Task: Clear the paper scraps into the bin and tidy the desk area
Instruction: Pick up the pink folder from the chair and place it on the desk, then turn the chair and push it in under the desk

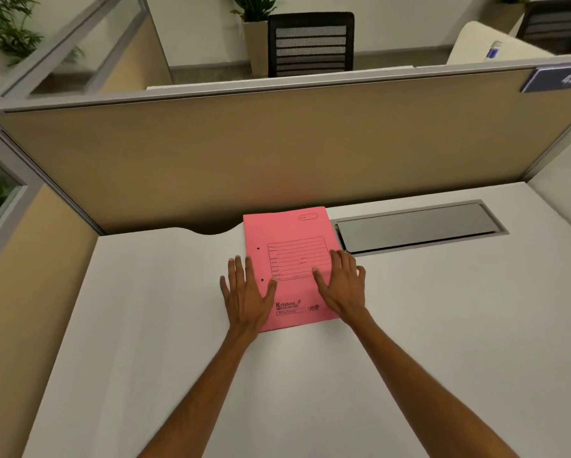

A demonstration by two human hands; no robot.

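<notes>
A pink paper file folder [290, 239] lies flat on the white desk [145, 325], its far edge near the partition. My left hand [246, 292] rests flat on the folder's left edge, fingers spread and half on the desk. My right hand [342, 285] lies flat on the folder's right edge, fingers spread. Neither hand grips the folder. No paper scraps and no bin are in view.
A grey metal cable-tray lid [419, 228] is set into the desk right of the folder. A beige cubicle partition [277, 153] closes the desk's far side and left side. Beyond it stand a black mesh chair [310, 44] and potted plants.
</notes>
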